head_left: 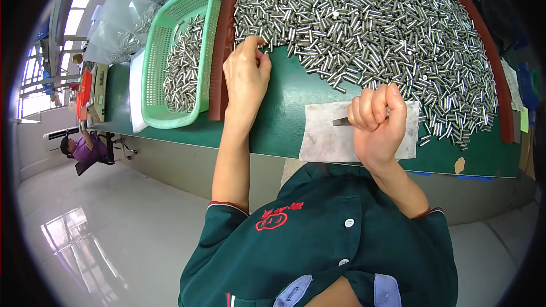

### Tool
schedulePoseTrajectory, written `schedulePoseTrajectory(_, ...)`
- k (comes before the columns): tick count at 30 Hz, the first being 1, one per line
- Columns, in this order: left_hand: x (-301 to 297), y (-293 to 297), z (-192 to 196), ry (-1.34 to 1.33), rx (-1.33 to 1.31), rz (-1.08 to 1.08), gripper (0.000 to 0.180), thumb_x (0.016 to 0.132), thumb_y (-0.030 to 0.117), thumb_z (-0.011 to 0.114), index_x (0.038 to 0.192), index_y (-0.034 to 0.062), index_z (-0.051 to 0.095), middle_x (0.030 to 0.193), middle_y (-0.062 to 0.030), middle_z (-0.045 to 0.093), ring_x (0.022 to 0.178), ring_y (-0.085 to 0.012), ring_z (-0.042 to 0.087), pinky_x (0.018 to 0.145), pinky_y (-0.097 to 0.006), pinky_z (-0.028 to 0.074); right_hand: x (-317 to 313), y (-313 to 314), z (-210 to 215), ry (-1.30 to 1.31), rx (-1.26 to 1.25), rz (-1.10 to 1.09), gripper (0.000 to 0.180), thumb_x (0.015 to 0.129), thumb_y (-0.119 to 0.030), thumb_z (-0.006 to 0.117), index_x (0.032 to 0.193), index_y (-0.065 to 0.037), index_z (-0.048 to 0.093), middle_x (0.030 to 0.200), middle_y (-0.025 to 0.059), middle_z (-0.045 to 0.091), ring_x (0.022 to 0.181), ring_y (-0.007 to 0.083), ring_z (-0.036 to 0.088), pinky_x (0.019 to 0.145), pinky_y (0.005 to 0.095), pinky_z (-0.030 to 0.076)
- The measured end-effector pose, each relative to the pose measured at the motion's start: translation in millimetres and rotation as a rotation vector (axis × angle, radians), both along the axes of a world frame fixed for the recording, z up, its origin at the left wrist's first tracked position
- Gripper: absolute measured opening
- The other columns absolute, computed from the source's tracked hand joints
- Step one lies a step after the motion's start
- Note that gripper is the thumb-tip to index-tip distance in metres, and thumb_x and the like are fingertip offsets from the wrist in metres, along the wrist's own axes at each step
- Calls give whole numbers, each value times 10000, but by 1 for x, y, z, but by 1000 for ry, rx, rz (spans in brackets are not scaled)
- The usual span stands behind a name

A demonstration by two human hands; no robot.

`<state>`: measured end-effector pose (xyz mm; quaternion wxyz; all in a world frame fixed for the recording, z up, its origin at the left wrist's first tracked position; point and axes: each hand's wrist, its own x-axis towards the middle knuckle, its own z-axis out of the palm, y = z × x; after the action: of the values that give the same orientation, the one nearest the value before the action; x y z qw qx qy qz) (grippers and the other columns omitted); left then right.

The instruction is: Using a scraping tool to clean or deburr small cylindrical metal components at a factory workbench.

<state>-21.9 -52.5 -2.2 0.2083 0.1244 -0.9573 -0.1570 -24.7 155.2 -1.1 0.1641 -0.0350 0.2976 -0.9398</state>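
Note:
A wide pile of short, shiny metal pins (364,23) covers the green tabletop (284,119). My left hand (245,77) rests at the pile's near left edge, beside the dark red strip. Its fingers are curled toward the thumb, and whatever they hold is hidden. Held above a stained white cloth (321,139), my right hand (380,122) is closed in a fist around a slim metal tool. The tool's flat grey end (341,121) sticks out to the left; the rest lies inside the fist, so its kind does not show.
Left of the strip (220,68), a light green plastic basket (149,79) contains more pins. Behind it lie clear bags of pins (128,20). A scale (98,94) stands at far left. Another red strip (495,74) borders the pile. A person (91,148) sits farther off.

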Motion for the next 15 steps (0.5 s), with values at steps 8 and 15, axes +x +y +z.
schedulePoseTrajectory(8, 15, 15, -3, 69, 1237, -177, 77, 794, 34, 545, 865, 13, 566, 750, -35, 579, 627, -74, 499, 597, -175, 392, -1, 1, -2, -4, 7, 15, 374, 884, -215, 281, 529, -95, 285, 438, -7, 259, 403, 71, 174, 397, 232, 182)
schedulePoseTrajectory(15, 20, 15, -1, -49, 1570, -230, 122, 783, 39, 568, 898, 2, 547, 769, -73, 597, 644, -80, 531, 587, -187, 431, -1, 0, -2, -4, 7, 24, 376, 886, -215, 277, 530, -94, 287, 438, -7, 261, 403, 73, 171, 397, 235, 180)
